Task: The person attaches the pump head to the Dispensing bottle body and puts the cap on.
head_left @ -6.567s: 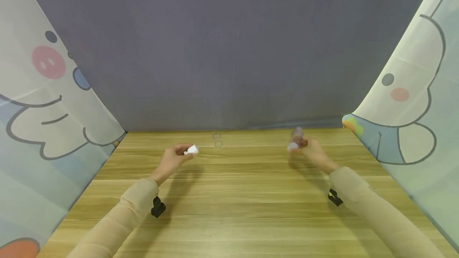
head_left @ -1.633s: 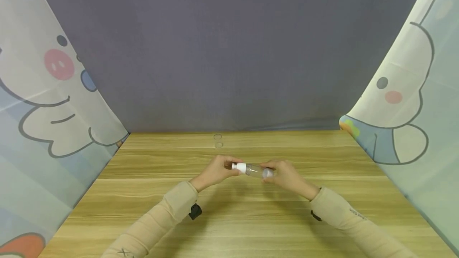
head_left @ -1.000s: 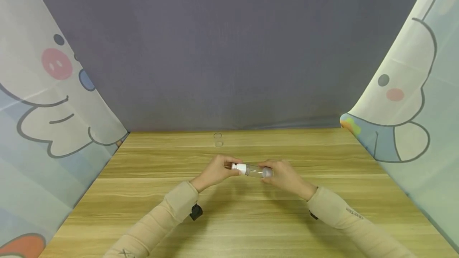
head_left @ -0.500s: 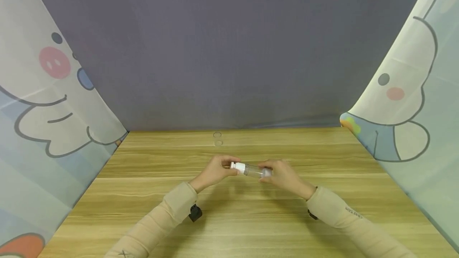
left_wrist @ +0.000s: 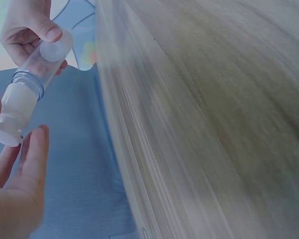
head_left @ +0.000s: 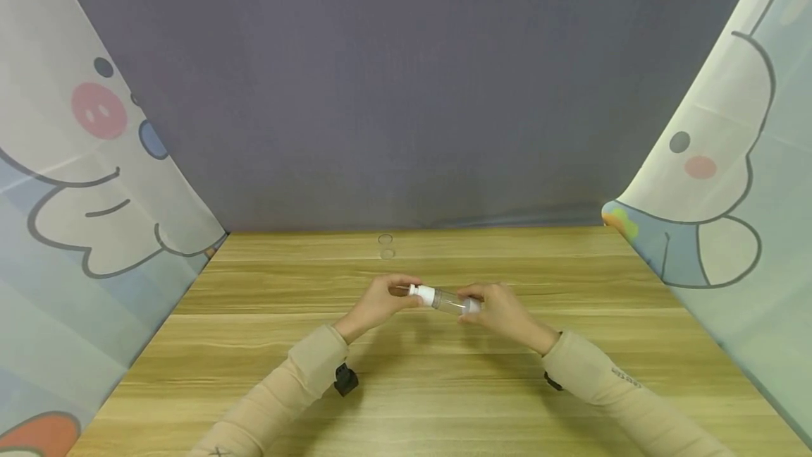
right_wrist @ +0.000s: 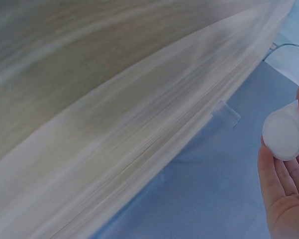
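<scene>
A clear cylindrical bottle [head_left: 449,303] with a white top [head_left: 423,293] is held sideways above the table. My right hand [head_left: 504,312] grips its bottom end, thumb and fingers on either side; the right wrist view shows the round white base [right_wrist: 282,134]. At the other end my left hand [head_left: 376,305] has thumb and fingers spread about the white top. In the left wrist view the left fingers [left_wrist: 32,154] lie fairly straight by the tip of the white top, with a slight gap to the thumb side. A clear ridged collar [left_wrist: 30,82] shows between top and bottle.
A small clear cylindrical cap [head_left: 386,247] stands near the back edge of the wood-grain table [head_left: 285,273]. Behind it hangs a grey curtain [head_left: 406,90]; printed cartoon cloths [head_left: 95,231] flank both sides.
From far apart, both hands came together with the white top and the bottle, which now meet end to end. Lately the left fingers have shifted slightly and loosened around the top.
</scene>
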Demonstrator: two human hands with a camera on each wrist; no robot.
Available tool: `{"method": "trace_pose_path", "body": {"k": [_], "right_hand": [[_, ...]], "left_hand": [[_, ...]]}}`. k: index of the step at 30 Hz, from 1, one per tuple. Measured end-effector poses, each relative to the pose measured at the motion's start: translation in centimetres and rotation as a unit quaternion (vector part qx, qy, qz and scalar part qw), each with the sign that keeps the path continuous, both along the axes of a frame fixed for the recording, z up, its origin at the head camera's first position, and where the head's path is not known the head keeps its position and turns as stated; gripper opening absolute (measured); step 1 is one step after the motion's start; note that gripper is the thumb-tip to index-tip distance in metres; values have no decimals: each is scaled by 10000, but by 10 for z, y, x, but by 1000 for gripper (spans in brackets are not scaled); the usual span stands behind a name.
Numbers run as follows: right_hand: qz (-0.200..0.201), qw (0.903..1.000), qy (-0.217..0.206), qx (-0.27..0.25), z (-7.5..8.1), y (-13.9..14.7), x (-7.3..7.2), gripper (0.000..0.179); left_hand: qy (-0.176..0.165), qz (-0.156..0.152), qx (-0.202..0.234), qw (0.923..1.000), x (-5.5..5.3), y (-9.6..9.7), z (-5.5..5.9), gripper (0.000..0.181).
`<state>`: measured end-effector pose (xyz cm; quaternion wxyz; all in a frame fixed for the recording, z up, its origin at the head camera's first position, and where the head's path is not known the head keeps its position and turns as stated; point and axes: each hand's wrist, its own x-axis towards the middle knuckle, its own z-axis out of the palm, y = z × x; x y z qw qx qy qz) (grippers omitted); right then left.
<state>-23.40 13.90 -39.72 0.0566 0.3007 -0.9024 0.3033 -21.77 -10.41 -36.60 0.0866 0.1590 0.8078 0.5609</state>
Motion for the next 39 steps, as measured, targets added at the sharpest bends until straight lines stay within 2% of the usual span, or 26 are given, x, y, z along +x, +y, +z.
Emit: {"method": "trace_pose_path", "body": {"k": [4,9,11,27,30,39], "right_hand": [[-15,10000,66,7,-1,0,0,42],[38,9998,200,68,0,0,1,41],[38,9998,197,63,0,0,0,41],[114,9997,175,160,0,-1,-1,42],[112,9996,183,180,0,-1,-1,42],[109,9997,99,198,-1,-1,-1,43]], "left_hand": [[36,226,-126,9997,-5,-1,-8,36],[59,275,-55,9996,-17,-3,-26,34],[83,279,-60,9996,-19,-3,-29,34],[169,281,-349,9989,-20,-2,-30,34],[136,299,-294,9990,-19,-2,-30,32],[161,98,77,9998,-18,-2,-32,30]]}}
